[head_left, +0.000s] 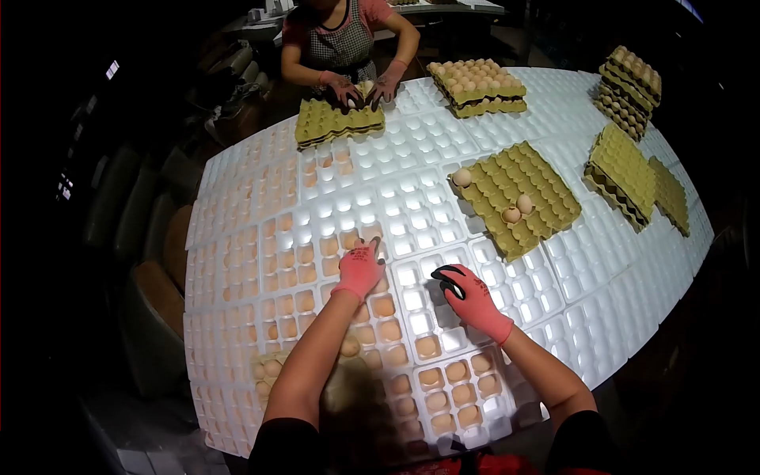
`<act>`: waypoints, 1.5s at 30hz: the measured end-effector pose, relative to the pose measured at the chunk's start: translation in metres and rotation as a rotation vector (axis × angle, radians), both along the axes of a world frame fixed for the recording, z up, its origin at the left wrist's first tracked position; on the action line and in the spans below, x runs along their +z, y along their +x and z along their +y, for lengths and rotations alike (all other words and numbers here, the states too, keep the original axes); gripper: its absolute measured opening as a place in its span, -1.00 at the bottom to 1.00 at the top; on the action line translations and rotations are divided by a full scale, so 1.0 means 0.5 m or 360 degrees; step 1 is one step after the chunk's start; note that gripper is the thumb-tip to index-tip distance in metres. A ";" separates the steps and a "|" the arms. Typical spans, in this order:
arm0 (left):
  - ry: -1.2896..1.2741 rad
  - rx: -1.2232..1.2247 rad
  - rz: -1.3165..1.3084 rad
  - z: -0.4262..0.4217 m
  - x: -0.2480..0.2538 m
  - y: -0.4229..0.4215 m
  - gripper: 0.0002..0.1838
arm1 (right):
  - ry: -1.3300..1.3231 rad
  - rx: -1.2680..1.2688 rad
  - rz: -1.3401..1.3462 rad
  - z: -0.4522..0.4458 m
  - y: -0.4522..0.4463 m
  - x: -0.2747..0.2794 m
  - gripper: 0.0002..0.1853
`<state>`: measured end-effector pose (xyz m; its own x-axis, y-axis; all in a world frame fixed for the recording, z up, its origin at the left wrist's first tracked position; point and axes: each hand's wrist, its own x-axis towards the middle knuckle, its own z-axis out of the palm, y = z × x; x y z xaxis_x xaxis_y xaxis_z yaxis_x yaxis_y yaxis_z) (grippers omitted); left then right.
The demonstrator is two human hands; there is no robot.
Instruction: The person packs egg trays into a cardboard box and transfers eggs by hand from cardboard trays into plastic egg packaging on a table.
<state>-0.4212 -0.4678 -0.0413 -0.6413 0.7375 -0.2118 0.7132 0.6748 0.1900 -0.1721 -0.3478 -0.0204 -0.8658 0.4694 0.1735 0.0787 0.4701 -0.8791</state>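
My left hand (360, 267), in a pink glove with dark fingertips, reaches over the white molded tray (408, 273) beside an egg (348, 239). Its fingers are apart and point down; the palm side is hidden. My right hand (470, 299), gloved the same way, hovers over cells to the right. Its black-coated fingers curve with a gap to the thumb, and no egg shows in it. Brown eggs (457, 370) fill many cells nearest me and at left. A yellow-green egg carton (546, 190) with three eggs, one of them a pale egg (462, 177), lies past my right hand.
Across the table a person in pink gloves (364, 93) handles eggs above stacked cartons (336, 123). Filled egg cartons stand in a back stack (477, 83) and a right stack (629, 87). More cartons (621, 174) lean at right. Below my left arm sits a carton with eggs (269, 368).
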 end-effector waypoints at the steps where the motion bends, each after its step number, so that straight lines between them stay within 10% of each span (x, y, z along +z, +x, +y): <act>1: 0.0007 0.0017 0.0052 0.021 -0.007 -0.004 -0.28 | 0.0099 -0.0035 0.0023 0.005 0.016 -0.009 -0.63; 4: 0.0409 0.0081 0.0212 0.084 0.013 0.007 -0.29 | 0.0058 -0.0036 0.0025 0.024 0.062 0.040 -0.63; 8: -0.0184 -0.0212 0.0568 0.217 -0.083 -0.014 -0.38 | 0.0184 -0.0007 -0.0046 0.028 0.089 0.036 -0.60; 10: 0.0739 -0.0399 0.1160 0.232 -0.139 -0.010 -0.43 | 0.0080 0.0020 -0.0117 0.024 0.103 0.065 -0.59; 16: 0.1433 0.0127 0.0032 0.022 0.067 0.152 -0.54 | -0.0092 -0.0041 0.0102 -0.025 0.066 0.057 -0.61; 21: 0.0884 0.0025 -0.0076 -0.465 0.145 0.418 -0.72 | -0.0140 0.0594 -0.0053 -0.211 0.019 0.121 -0.62; 25: 0.0462 0.0905 0.0163 -0.834 0.182 0.474 -0.67 | 0.0241 0.1309 0.0004 -0.440 -0.012 0.115 -0.57; 33: 0.0280 0.0172 0.0177 -0.804 0.085 0.424 -0.50 | 0.1128 0.1361 -0.0411 -0.654 -0.164 0.025 -0.57; 40: 0.0273 -0.0153 0.0212 -0.789 0.070 0.362 -0.51 | -0.1572 0.0697 -0.0281 -0.401 -0.127 0.066 -0.53; 42: 0.0232 -0.0256 0.0212 -0.784 0.044 0.340 -0.56 | -0.0402 0.0861 -0.0074 -0.333 -0.138 0.022 -0.52; 43: 0.0268 -0.0311 0.0232 -0.784 0.041 0.325 -0.57 | -0.1011 0.0623 -0.0344 -0.333 -0.137 0.035 -0.51; 45: 0.0485 -0.0239 0.0092 -0.804 0.048 0.317 -0.60 | 0.0656 0.0688 -0.0716 -0.405 -0.156 0.113 -0.54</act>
